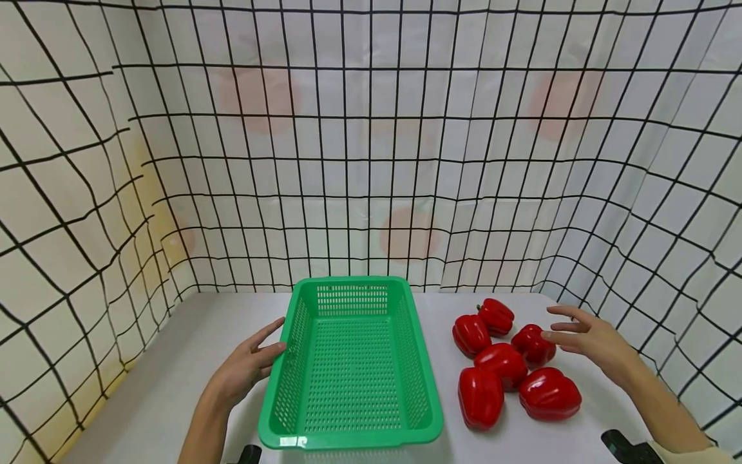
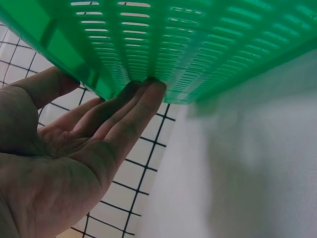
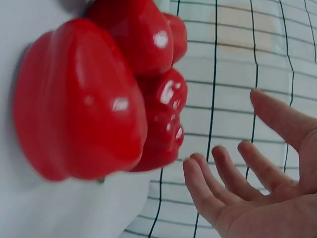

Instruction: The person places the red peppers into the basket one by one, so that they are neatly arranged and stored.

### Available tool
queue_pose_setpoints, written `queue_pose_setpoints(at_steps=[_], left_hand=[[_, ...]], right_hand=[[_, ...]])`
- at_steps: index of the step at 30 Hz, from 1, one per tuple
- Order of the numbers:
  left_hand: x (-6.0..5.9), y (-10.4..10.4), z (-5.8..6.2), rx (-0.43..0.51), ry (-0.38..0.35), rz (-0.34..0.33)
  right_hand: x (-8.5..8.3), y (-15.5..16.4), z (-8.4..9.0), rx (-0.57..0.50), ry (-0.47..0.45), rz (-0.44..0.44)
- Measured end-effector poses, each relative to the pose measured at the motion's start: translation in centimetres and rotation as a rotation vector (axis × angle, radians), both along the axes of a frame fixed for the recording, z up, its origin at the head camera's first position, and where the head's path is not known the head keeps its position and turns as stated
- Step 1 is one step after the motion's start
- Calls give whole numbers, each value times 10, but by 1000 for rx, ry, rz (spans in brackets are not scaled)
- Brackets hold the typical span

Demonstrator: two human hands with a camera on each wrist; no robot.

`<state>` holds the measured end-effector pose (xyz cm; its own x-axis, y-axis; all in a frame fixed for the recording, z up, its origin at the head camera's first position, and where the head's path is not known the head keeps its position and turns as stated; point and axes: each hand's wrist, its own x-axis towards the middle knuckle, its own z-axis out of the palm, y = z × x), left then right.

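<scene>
My left hand (image 1: 243,367) is at the left side of a green plastic basket (image 1: 433,386). In the left wrist view its fairly straight fingers (image 2: 129,119) rest against the basket's slotted outer wall (image 2: 188,34), the thumb close to the rim. Several red bell peppers (image 1: 481,396) lie in a loose group right of the basket. My right hand (image 1: 597,345) hovers beside the group's right edge, nearest the knobbly bell pepper (image 1: 530,341), with fingers spread and nothing held. A gap separates its fingertips from the peppers (image 3: 79,104) in the right wrist view.
A white tabletop (image 1: 156,380) carries the basket and peppers. White walls with a black grid (image 1: 371,161) enclose it at the back and on both sides. Dark wrist straps (image 1: 628,448) show at the lower edge.
</scene>
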<state>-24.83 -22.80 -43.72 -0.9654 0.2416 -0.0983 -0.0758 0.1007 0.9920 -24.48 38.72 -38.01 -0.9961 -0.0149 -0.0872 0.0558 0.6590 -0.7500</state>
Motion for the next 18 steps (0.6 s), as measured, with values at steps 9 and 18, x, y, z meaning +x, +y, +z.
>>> queue_pose_setpoints(at_steps=[9, 18], left_hand=[[-1, 0, -1, 5, 4, -10], [0, -1, 1, 12, 1, -11]], right_hand=[[8, 38, -17, -104, -134, 72], [11, 70, -39, -272, -276, 179]])
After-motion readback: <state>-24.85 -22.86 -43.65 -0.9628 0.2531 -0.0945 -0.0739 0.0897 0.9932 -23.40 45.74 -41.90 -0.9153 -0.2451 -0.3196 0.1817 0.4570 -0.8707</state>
